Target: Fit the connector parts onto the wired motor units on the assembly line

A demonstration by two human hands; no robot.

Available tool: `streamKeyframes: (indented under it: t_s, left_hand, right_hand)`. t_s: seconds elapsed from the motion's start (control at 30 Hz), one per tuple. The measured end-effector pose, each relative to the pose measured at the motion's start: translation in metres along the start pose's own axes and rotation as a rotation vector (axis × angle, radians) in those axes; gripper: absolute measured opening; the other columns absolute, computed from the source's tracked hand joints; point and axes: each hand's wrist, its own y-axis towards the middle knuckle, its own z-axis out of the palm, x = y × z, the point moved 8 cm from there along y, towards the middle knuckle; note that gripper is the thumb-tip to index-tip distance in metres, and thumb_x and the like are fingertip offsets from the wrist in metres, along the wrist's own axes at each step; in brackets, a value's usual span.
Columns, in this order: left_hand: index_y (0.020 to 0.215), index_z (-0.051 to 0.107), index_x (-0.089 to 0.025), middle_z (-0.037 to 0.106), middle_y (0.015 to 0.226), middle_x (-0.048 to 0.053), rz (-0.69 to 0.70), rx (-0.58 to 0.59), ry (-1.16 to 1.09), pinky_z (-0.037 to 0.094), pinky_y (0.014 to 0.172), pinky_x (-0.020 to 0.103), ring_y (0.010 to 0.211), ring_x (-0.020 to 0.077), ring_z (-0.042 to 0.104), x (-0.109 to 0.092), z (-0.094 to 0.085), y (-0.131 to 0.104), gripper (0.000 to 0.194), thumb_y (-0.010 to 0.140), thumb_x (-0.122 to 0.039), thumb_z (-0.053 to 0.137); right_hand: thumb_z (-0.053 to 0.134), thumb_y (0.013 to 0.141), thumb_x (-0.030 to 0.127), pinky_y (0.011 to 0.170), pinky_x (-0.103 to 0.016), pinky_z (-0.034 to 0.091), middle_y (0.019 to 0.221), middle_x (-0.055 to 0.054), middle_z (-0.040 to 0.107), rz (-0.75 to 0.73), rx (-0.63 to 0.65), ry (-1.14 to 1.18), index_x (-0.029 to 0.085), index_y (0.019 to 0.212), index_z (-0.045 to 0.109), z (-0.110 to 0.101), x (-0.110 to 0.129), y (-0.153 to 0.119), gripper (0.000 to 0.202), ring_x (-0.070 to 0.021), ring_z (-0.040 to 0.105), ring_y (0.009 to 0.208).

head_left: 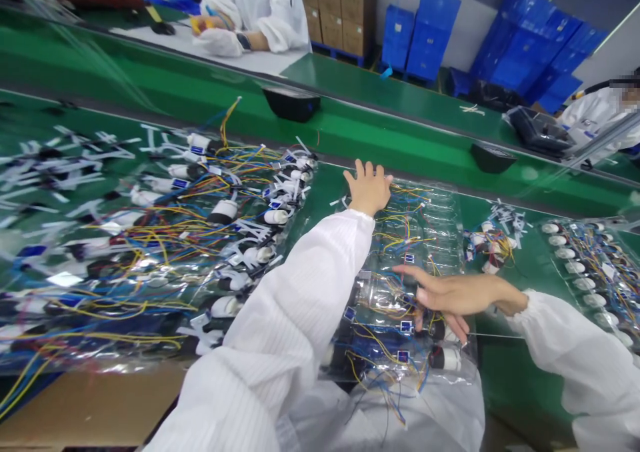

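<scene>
My left hand reaches to the far end of a clear plastic tray, fingers spread, over its upper left corner. Lower down, my right hand hovers at the tray's right side with its index finger stretched out and the other fingers pointing down, apart. Beneath those fingers sits a small black-and-white cylindrical part, partly covered. Another black-and-white cylinder lies in the nearest row. Yellow, blue and red wires with small dark blue square pieces run across the tray's slots.
To the left, trays hold many wired cylinders and white strips. A small pile of parts and another filled tray lie right. Beyond the green ledge, a person in white works. Blue bins stand behind.
</scene>
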Motion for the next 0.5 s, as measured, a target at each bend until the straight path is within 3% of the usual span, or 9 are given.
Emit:
streamKeyframes:
  t_s: [0.2,0.33,0.5]
  left_hand:
    - [0.152,0.050,-0.013,0.041,0.166,0.021,0.008,0.000,-0.013,0.024,0.120,0.073,0.159,0.0437,0.021,0.000,0.000,-0.001,0.057,0.108,-0.040,0.026]
    - [0.153,0.049,-0.013,0.041,0.166,0.021,0.007,0.002,-0.018,0.023,0.121,0.072,0.159,0.0438,0.021,0.000,0.000,-0.001,0.057,0.108,-0.040,0.026]
    - [0.153,0.049,-0.012,0.041,0.166,0.022,0.008,0.006,-0.022,0.024,0.120,0.073,0.159,0.0450,0.022,0.000,0.000,0.001,0.057,0.108,-0.039,0.027]
  right_hand:
    - [0.040,0.101,0.075,0.044,-0.024,0.057,0.122,-0.022,0.075,0.020,0.265,0.188,0.023,0.164,-0.029,0.037,-0.005,0.009,0.107,-0.0129,0.071,0.048]
    - [0.040,0.098,0.078,0.045,-0.023,0.056,0.119,-0.021,0.075,0.002,0.237,0.195,0.025,0.163,-0.030,0.041,-0.007,0.009,0.110,-0.0124,0.071,0.049]
    - [0.036,0.094,0.084,0.041,-0.018,0.046,0.088,-0.007,0.077,-0.040,0.172,0.283,0.024,0.163,-0.031,0.034,-0.014,0.002,0.113,-0.0088,0.059,0.039]
